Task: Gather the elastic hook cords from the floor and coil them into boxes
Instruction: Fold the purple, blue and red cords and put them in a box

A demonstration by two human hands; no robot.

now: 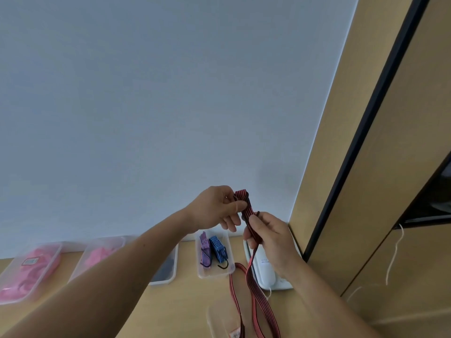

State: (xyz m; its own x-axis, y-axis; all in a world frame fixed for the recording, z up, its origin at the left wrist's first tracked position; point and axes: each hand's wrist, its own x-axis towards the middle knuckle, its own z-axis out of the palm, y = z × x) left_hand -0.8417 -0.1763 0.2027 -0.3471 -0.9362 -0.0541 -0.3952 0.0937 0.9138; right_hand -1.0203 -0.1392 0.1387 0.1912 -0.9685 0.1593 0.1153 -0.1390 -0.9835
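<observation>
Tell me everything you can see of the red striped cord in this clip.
The red striped cord is a flat elastic band, red with thin dark lines. Its top is folded into a short bundle, pinched by the left hand and gripped lower by the right hand. The rest hangs in loose loops.

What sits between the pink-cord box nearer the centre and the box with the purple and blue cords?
Head view: a clear box holding something dark, partly hidden by the left forearm, whose left hand pinches the red striped cord.

Office-like room (desk telephone (268, 276), wooden panelling (341, 167)).
</observation>
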